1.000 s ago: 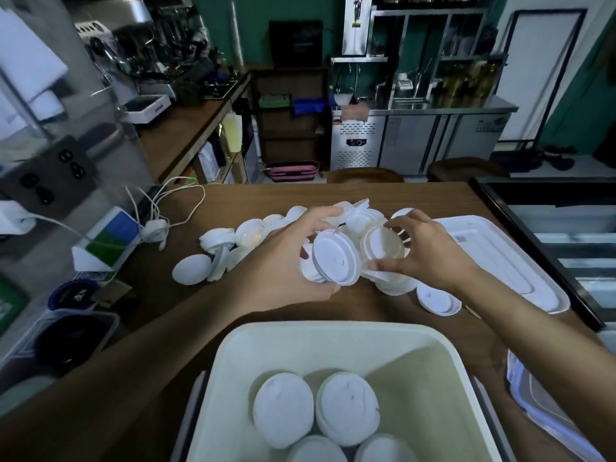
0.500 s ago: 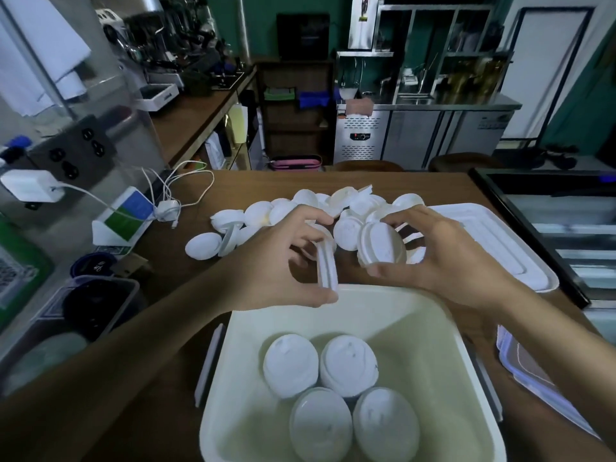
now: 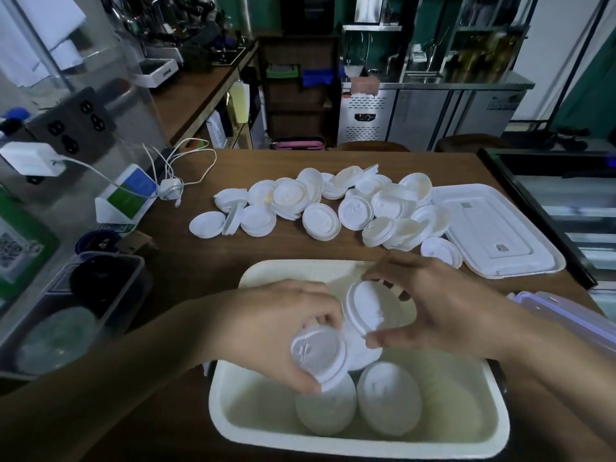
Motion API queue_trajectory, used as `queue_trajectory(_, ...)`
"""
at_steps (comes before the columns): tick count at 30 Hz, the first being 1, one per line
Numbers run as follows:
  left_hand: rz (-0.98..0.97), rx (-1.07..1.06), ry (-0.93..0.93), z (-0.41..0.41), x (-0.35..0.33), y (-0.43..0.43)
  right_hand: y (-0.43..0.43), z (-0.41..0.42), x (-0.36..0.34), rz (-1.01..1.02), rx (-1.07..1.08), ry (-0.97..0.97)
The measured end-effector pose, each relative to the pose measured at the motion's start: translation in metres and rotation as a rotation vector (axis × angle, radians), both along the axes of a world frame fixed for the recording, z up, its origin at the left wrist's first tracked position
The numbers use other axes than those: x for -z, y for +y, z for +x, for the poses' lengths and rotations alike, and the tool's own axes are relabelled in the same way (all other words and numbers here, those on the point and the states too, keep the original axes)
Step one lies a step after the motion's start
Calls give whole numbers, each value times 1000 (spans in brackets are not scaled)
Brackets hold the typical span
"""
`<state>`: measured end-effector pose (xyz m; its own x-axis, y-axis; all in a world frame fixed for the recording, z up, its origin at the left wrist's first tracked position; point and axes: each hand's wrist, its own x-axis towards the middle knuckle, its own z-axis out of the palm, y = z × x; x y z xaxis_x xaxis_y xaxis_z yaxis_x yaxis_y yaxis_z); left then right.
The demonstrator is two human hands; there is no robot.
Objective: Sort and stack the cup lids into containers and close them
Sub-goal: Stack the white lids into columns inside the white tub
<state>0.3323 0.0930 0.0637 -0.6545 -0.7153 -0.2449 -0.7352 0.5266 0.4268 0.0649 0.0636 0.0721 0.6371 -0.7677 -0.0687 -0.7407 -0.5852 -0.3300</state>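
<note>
tub: cream container (image 3: 360,445), nearest the camera on the tabletop (image 3: 266,251), no cover on it.
stacks in tub: 2 front stacks (image 3: 388,398) in plain view, side by side and touching; anything behind is hidden under the hands.
left hand (image 3: 276,331): fingers curled round a left lid batch (image 3: 318,353), face up, low over the front-left stack; one lid or several, cannot tell.
right hand (image 3: 443,308): thumb and fingertips pinch a tilted lid (image 3: 370,308) by its rim, over the tub middle, just beside the left batch.
step: likely nesting the held lids onto the stacks.
how-to: turn the tilted lid flat and same way up, match the rims, set it down square, press lightly, keep the stacks upright so the cover shuts.
loose lids (image 3: 333,208): pile mid-tabletop, apart from the tub; two dozen or more, many nested, no exact count.
covers: 2, a white cover (image 3: 493,228) touching the pile's right side and a clear clip cover (image 3: 566,321) at the right edge, partly seen.
side bin (image 3: 83,295): 1, at left, dark contents.
</note>
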Motion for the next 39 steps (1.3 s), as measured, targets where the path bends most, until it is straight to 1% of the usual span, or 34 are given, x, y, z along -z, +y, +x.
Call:
queue_trajectory(3, 4, 72, -112, -10, 14, 3, 3, 11, 1, -9, -21, 207)
queue_trajectory(6, 27, 98, -126, -14, 22, 6, 7, 18, 4, -10, -8, 333)
queue_trajectory(12, 12, 168, -180, -25, 24, 13, 8, 21, 12, -32, -10, 449)
queue_trajectory(15, -34, 224, -157, -27, 25, 17, 6, 22, 18, -9, -8, 464)
queue_trajectory(18, -45, 218, -147, -24, 32, 19, 5, 22, 22, 21, -13, 455)
queue_trajectory(21, -32, 209, -192, -18, 39, 19, 5, 27, 27, 38, -56, 428)
queue_trajectory(25, -97, 224, -185, -18, 40, 20, 6, 35, 37, 48, -123, 420)
queue_trajectory(29, -76, 188, -176, -16, 46, 19, 3, 33, 37, 77, -132, 366)
queue_trajectory(32, -58, 157, -172, -19, 46, 20, 1, 34, 38, 56, -137, 392)
queue_trajectory(36, -77, 204, -179, -21, 44, 21, 2, 37, 39, 50, -159, 397)
queue_trajectory(39, -49, 191, -186, -21, 42, 23, 3, 36, 38, 53, -171, 389)
